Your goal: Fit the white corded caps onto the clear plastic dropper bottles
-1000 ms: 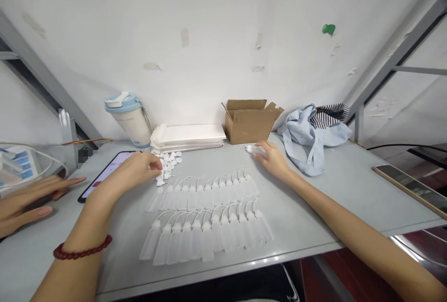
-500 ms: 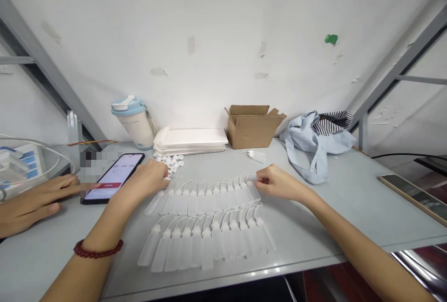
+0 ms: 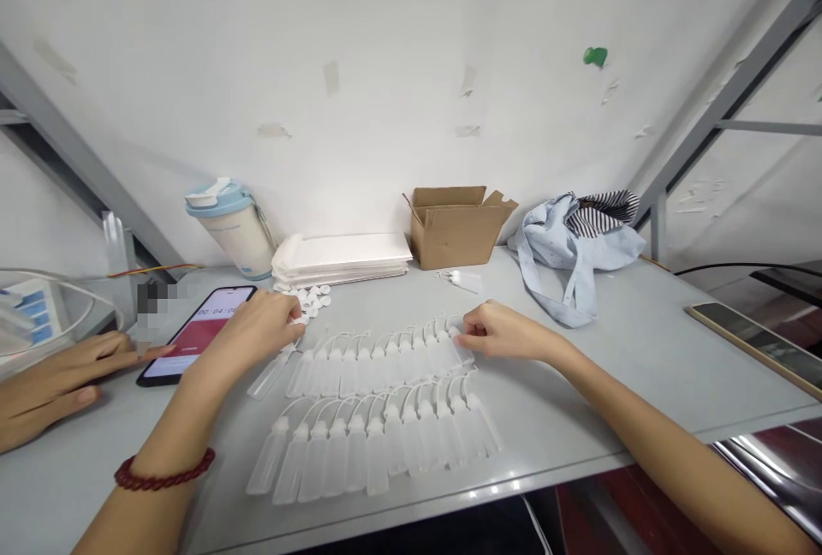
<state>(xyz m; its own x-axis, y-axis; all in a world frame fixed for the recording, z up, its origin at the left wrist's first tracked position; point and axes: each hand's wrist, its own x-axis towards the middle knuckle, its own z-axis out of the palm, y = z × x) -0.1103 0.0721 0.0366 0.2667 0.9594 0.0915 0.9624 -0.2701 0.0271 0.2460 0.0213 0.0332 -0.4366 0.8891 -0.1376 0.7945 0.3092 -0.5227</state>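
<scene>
Two rows of small translucent plastic bottles lie side by side on the grey table, a far row [image 3: 378, 356] and a near row [image 3: 378, 448]. My left hand [image 3: 247, 332] rests at the far row's left end, fingertips pinched at a small white cap beside the loose cap pile [image 3: 306, 298]. My right hand [image 3: 497, 332] is at the far row's right end, fingers curled on the last bottle's tip. A red bead bracelet [image 3: 163, 471] circles my left wrist.
A phone [image 3: 199, 332] with a timer lies at left, touched by another person's hand [image 3: 57, 375]. A lidded cup [image 3: 235, 225], stacked white bags [image 3: 343, 253], a cardboard box [image 3: 455, 225], a blue cloth bag [image 3: 578, 238] and a second phone [image 3: 758, 345] line the back and right.
My right hand came back from near the cardboard box to the right end of the far bottle row. My left hand stayed by the caps. The view shifted slightly.
</scene>
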